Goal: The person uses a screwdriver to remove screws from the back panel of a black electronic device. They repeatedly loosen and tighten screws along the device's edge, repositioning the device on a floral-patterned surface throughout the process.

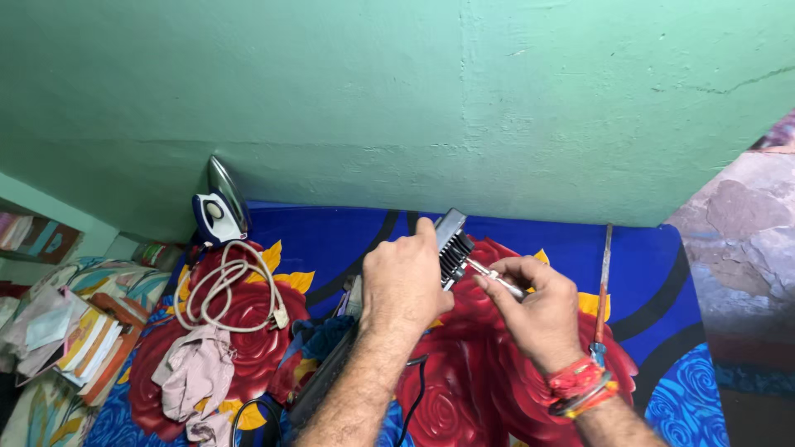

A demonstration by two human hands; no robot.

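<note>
At the centre of the frame my left hand (403,280) has its fingers clamped around a small grey metal device with a black vented grille (452,245), held above the blue bed sheet with big red roses (497,389). My right hand (537,308) pinches a slim silver screwdriver (495,276), tip against the grille. At the left, a blue-and-white clothes iron (219,209) stands upright above its coiled white cord (225,290).

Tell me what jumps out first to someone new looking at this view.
Mid-frame, the left hand grips a small black finned part while the right hand puts a metal tool to it. Beneath lies a blue cloth with big red roses; at left, an upright clothes iron stands by its coiled white cord.
</note>
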